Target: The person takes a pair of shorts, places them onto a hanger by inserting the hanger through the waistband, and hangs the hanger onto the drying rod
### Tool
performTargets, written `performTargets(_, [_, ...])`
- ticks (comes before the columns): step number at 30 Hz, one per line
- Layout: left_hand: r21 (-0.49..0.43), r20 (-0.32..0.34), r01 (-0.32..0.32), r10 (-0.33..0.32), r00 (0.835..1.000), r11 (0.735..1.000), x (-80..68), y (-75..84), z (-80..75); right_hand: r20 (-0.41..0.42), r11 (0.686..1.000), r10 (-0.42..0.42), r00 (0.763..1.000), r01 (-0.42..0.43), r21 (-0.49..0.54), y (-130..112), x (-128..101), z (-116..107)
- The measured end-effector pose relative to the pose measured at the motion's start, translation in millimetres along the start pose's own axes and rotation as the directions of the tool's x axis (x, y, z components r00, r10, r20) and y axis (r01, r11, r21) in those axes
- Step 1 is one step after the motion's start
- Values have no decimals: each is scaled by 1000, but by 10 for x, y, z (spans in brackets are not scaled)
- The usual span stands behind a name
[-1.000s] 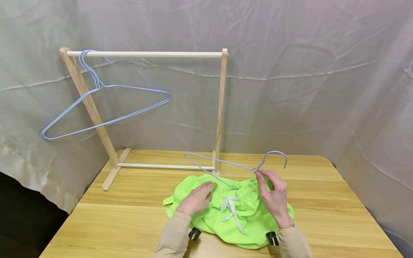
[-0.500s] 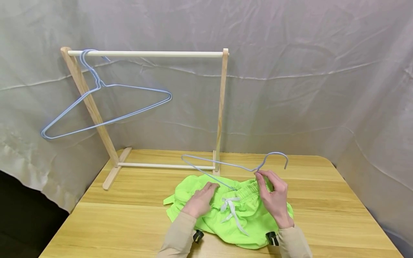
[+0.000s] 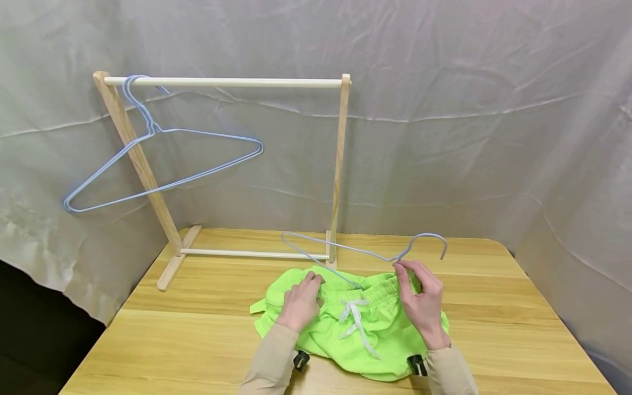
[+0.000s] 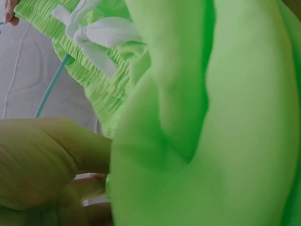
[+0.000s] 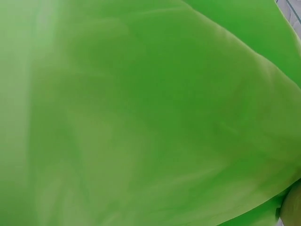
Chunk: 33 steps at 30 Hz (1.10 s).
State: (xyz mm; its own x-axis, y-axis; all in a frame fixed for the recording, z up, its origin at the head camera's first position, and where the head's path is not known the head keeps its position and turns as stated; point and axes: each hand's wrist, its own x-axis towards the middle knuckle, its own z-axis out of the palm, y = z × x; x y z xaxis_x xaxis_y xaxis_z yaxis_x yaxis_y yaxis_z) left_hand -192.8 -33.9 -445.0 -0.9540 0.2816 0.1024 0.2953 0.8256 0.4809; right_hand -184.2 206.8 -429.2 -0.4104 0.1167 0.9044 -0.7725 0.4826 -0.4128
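Note:
Bright green shorts (image 3: pixel 395 334) with a gathered waistband and a white drawstring bow (image 3: pixel 356 318) lie on the wooden table. My right hand (image 3: pixel 423 296) pinches a thin blue wire hanger (image 3: pixel 428 235) just below its hook, at the right end of the waistband. One end of that hanger dips into the waist opening; its other corner sticks out to the left above the shorts. At the left part of the waistband, my left hand (image 3: pixel 300 303) holds the fabric between thumb and fingers (image 4: pixel 89 186). Green cloth fills most of the right wrist view, hiding the right fingers.
Behind the shorts to the left stands a wooden rack with a white top rail (image 3: pixel 237 83). Blue hangers (image 3: pixel 207 171) hang at its left end. The rack's right foot is close to the held hanger. Grey curtains (image 3: pixel 474 164) enclose the table's back and sides.
My left hand first slid right over the shorts, then moved back left and up to the waistband, where its fingers curled onto the fabric. The right hand and the hanger shifted slightly right.

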Motion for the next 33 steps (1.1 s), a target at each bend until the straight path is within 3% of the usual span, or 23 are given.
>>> performTargets(4, [50,-89,26,-22,996,998,6,-19,-45,-24,1000,-12,1000,12,4,10,7,-7])
performTargets(8, [106,-157,13,4,988,994,2,-50,-83,-39,1000,-21,999,21,12,16,13,-12])
performTargets(11, [143,-179,-12,38,983,990,-1,-77,-106,-47,1000,-21,999,21,17,14,15,-12])
performTargets(14, [147,-159,-41,65,985,988,-3,-123,-130,-58,1000,-11,998,13,24,4,20,-18])
performTargets(19, [81,-75,-106,112,991,991,-1,-243,-208,-77,999,-3,997,6,34,-2,36,-35])
performTargets(23, [-47,-7,-153,153,988,987,5,-348,-299,-91,999,2,996,2,38,-10,45,-42])
performTargets(29, [-272,18,-213,226,974,939,-14,-489,-438,-121,999,21,992,-16,47,-19,56,-62])
performTargets(33, [-313,26,-262,284,959,913,-46,-527,-535,-144,998,26,989,-19,53,-13,55,-78])
